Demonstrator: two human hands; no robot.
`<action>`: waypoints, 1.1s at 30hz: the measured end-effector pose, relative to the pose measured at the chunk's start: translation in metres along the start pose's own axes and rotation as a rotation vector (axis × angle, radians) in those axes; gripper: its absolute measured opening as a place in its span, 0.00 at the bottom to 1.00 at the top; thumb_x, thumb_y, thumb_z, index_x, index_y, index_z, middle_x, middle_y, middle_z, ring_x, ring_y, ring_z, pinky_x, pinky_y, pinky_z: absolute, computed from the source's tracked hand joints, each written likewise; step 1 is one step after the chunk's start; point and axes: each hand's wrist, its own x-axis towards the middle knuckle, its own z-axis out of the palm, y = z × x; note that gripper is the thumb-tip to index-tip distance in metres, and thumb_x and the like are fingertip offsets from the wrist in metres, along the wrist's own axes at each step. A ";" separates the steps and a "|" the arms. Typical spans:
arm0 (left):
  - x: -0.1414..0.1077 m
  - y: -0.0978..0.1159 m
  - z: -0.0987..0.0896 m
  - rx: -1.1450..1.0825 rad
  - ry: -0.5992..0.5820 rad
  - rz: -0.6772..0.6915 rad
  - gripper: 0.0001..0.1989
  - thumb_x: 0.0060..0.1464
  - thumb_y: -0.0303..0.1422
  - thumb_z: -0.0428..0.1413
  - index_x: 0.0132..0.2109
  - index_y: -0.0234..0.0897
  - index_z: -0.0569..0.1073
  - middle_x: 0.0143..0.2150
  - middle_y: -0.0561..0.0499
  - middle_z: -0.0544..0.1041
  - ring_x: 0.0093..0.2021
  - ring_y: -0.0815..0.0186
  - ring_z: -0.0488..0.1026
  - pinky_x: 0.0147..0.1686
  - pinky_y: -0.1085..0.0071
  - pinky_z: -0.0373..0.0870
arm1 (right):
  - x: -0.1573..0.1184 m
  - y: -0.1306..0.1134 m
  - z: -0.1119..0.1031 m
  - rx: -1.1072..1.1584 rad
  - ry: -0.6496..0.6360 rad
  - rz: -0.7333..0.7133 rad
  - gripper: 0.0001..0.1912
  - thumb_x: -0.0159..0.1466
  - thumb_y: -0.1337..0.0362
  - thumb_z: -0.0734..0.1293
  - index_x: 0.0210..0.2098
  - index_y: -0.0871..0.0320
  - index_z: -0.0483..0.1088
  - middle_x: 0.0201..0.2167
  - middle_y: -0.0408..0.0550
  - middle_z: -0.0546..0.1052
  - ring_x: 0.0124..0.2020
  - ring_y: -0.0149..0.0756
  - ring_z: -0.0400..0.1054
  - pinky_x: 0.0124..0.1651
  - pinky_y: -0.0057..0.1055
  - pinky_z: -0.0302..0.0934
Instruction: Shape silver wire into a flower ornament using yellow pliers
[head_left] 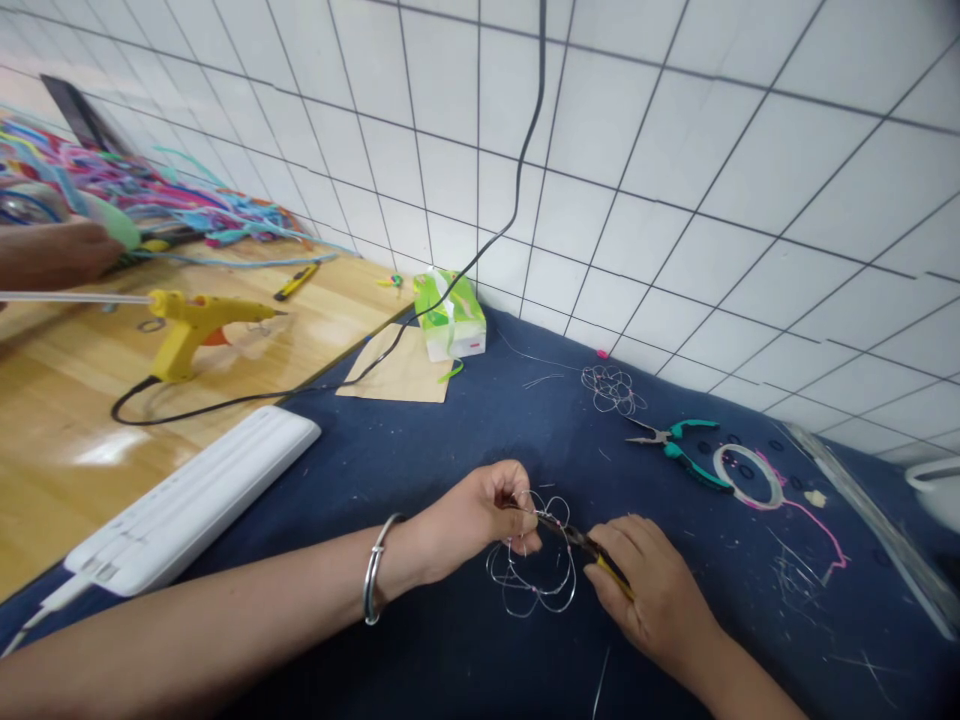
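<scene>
My left hand (pixel 480 515), with a silver bangle at its wrist, pinches the upper left part of a looped wire flower (pixel 551 598) that has small pink beads. My right hand (pixel 652 585) is wrapped round yellow-and-black pliers (pixel 616 572). The pliers' jaws reach left to the flower's wire, close to my left fingertips. Whether the jaws are closed on the wire is too small to tell. The flower is over the dark blue table surface (pixel 360 660).
Teal pliers (pixel 697 460), a wire spool (pixel 739 490) and another wire flower (pixel 611 388) lie at the right and back. A power strip (pixel 202 490), glue gun (pixel 187 325) and tissue pack (pixel 450 315) are left and back. Another person's hand (pixel 64 255) is far left.
</scene>
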 end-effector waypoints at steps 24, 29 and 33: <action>-0.001 0.002 0.000 -0.107 -0.058 -0.096 0.08 0.48 0.23 0.56 0.31 0.34 0.63 0.25 0.52 0.73 0.25 0.68 0.72 0.28 0.70 0.67 | -0.001 -0.002 0.000 -0.041 0.056 -0.056 0.10 0.62 0.66 0.59 0.42 0.60 0.65 0.31 0.50 0.69 0.34 0.37 0.63 0.38 0.38 0.58; -0.001 0.001 -0.005 -0.165 -0.138 -0.155 0.08 0.48 0.24 0.57 0.33 0.34 0.64 0.25 0.51 0.73 0.26 0.68 0.73 0.29 0.69 0.67 | -0.001 -0.002 -0.003 -0.109 0.060 -0.092 0.10 0.62 0.65 0.59 0.42 0.61 0.65 0.30 0.50 0.69 0.33 0.37 0.63 0.37 0.37 0.57; 0.001 0.001 -0.007 -0.201 -0.188 -0.200 0.09 0.46 0.23 0.58 0.33 0.34 0.64 0.25 0.53 0.72 0.25 0.67 0.73 0.28 0.68 0.68 | 0.000 -0.001 -0.008 -0.181 0.040 -0.139 0.10 0.61 0.64 0.60 0.42 0.61 0.65 0.30 0.50 0.69 0.31 0.36 0.62 0.36 0.36 0.57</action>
